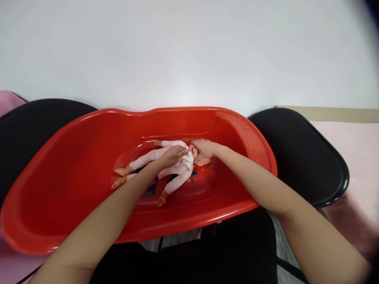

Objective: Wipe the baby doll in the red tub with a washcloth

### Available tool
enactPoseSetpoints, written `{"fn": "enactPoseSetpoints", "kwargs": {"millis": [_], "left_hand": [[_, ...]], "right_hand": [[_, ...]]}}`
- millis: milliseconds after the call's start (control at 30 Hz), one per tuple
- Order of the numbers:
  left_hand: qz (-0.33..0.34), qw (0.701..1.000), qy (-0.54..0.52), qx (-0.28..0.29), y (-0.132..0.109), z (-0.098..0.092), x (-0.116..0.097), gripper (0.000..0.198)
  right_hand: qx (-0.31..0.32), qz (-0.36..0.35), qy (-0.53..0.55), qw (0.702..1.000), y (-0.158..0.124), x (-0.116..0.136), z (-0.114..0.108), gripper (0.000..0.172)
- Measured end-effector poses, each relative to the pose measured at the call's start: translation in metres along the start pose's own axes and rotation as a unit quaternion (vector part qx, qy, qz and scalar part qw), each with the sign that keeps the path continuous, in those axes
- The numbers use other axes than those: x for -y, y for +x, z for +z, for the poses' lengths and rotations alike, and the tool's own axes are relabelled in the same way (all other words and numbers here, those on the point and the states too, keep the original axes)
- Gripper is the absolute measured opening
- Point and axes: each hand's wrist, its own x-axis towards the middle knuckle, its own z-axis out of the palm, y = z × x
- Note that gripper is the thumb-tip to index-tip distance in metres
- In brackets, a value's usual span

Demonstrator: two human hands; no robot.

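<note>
A baby doll (180, 170) in white clothes lies on its back in a red tub (74, 165), its head to the right and bare feet to the left. My left hand (175, 154) rests on the doll's upper chest with its fingers stretched out flat. Over the doll's face and the top of its head lies my right hand (205, 148), thumb and fingers spread around it. Part of the doll's face is hidden under that hand. The doll's near arm stretches toward the tub's front side.
Black rounded seats (302, 157) stand at the right and the left of the tub. A pale wall (177, 51) rises right behind it. Pink surfaces (355, 157) show at the far right and far left. Black fabric lies below the tub's front rim.
</note>
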Motion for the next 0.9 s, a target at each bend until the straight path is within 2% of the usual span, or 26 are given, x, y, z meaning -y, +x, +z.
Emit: {"fn": "enactPoseSetpoints", "kwargs": {"millis": [67,167,200,267,433,500,633,767,900], "left_hand": [[-0.006,1.0,-0.003,0.004,-0.002,0.006,0.0,0.031],[-0.014,0.998,0.061,0.014,-0.005,0.02,0.0,0.069],[-0.016,0.996,0.086,0.022,-0.006,0.024,0.0,0.073],[-0.031,0.993,0.113,0.03,-0.007,0.03,-0.003,0.073],[-0.05,0.986,0.158,0.011,-0.007,0.034,-0.014,0.083],[-0.051,0.985,0.162,0.012,-0.006,0.032,-0.016,0.071],[-0.037,0.986,0.159,0.03,-0.005,0.027,-0.015,0.036],[-0.019,0.986,0.163,0.033,-0.003,0.024,-0.01,0.029],[0.011,0.992,0.123,-0.013,0.003,0.024,-0.003,0.025]], "right_hand": [[0.0,-0.005,-0.007,1.0,0.0,0.0,0.0,0.07],[0.008,-0.021,-0.025,0.999,-0.002,0.0,-0.001,0.073],[0.011,-0.024,-0.029,0.999,-0.003,0.001,-0.001,0.073],[0.015,-0.023,-0.031,0.999,-0.003,0.001,-0.002,0.072],[0.008,-0.01,-0.028,1.0,-0.002,0.002,-0.001,0.073],[0.006,-0.01,-0.028,1.0,-0.001,0.002,-0.001,0.072],[0.012,-0.017,-0.014,1.0,-0.003,0.002,-0.002,0.068],[0.005,-0.029,-0.006,1.0,-0.004,0.001,-0.002,0.065],[-0.001,-0.005,-0.009,1.0,-0.002,-0.001,0.0,0.068]]}}
